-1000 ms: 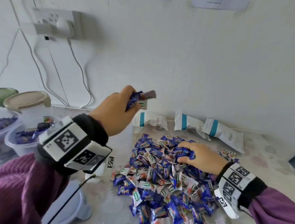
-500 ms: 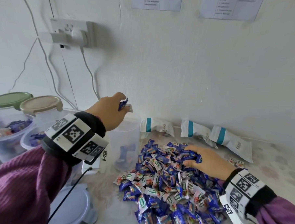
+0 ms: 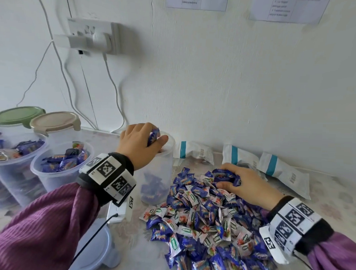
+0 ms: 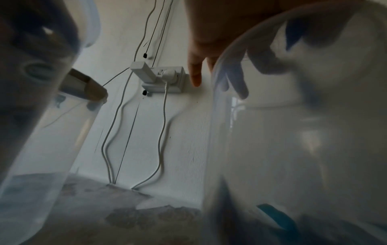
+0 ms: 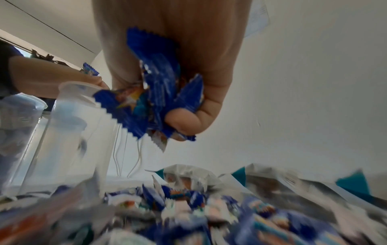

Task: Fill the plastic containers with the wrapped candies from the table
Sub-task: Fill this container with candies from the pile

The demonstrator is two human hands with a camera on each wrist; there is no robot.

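Note:
A heap of blue and white wrapped candies (image 3: 206, 221) covers the table at centre right. My left hand (image 3: 150, 140) hovers over the mouth of a tall clear plastic container (image 3: 159, 175), fingers curled round a blue candy (image 3: 153, 135). A few candies lie at the container's bottom. The container's wall (image 4: 293, 132) fills the right of the left wrist view. My right hand (image 3: 230, 181) rests on the far edge of the heap and grips a bunch of blue candies (image 5: 159, 99).
Two open containers (image 3: 57, 166) holding candies stand at the left, with lidded ones (image 3: 55, 123) behind. A blue lid (image 3: 94, 251) lies at the front left. White packets (image 3: 281, 170) lie along the wall. Cables (image 3: 113, 91) hang from a socket.
My left hand has come down from mid-air onto the mouth of the tall container, with fewer candies in it. My right hand has closed on candies at the heap's far edge.

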